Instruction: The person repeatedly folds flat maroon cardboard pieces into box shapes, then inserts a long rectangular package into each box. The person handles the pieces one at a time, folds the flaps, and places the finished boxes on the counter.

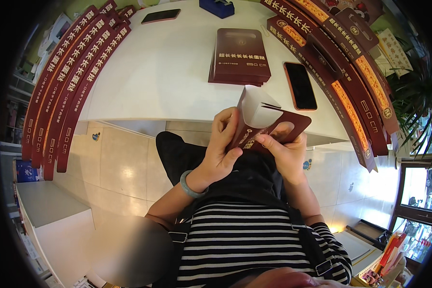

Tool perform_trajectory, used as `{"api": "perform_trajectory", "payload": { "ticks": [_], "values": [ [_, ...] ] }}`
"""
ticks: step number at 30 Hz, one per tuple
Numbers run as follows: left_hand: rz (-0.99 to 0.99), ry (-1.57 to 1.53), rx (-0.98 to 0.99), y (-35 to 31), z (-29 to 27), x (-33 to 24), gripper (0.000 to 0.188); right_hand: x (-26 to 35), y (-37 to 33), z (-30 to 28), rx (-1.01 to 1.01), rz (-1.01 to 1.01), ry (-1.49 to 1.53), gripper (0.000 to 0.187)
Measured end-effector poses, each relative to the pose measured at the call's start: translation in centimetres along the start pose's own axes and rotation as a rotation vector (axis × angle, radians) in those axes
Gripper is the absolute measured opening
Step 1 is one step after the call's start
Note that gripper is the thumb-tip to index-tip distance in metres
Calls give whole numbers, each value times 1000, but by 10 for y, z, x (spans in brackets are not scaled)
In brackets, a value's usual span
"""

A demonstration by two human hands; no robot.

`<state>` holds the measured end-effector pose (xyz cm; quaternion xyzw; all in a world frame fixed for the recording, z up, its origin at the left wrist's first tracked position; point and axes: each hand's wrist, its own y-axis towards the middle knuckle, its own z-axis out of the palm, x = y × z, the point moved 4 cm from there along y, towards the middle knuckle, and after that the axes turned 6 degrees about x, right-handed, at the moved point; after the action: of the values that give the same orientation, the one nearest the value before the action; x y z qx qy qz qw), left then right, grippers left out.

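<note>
Between my two hands is a maroon cardboard carton [294,120], partly folded, with white inner flaps [257,109] standing up at its far end. My left hand [221,146] grips its left side, fingers curled along the edge and thumb low. My right hand [289,154] holds the right side with its thumb pressed on the printed face; its other fingers are mostly hidden beneath. The carton is held above my lap, at the near edge of the white table [144,72]. Just beyond it lies a neat stack of flat maroon cartons [240,53].
Long maroon boxes [74,91] line the table's left side, and more long boxes [331,72] line its right. A dark-screened phone [300,86] lies right of the stack; another phone [161,16] lies far left. A blue object [217,7] sits at the back.
</note>
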<state>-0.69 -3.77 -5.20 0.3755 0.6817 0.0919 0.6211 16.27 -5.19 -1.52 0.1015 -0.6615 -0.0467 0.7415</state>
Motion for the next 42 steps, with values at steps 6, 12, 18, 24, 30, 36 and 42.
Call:
{"api": "perform_trajectory", "payload": {
  "ticks": [6, 12, 18, 24, 30, 36, 42],
  "values": [
    [-129, -132, 5, 5, -13, 4, 67, 2, 3, 0, 32, 45, 5, 16],
    [-383, -376, -33, 43, -33, 2, 29, -3, 14, -1, 29, 184, -127, 29],
    [-312, -751, -604, 37, -36, 6, 31, -45, 18, 12, -54, 212, 206, 50],
    [-337, -397, -287, 8, -103, 5, 17, -23, 34, 24, 181, 172, 60, 27],
    [-220, 983, -250, 46, -368, 11, 67, -52, 101, 75, 115, -94, -170, 39],
    [-690, 2022, -347, 48, -636, -34, 87, -89, 130, 115, 98, -141, -402, 101],
    [-898, 1963, -185, 34, -670, -53, 85, -54, 86, 112, 25, -298, -699, 119]
  ]
}}
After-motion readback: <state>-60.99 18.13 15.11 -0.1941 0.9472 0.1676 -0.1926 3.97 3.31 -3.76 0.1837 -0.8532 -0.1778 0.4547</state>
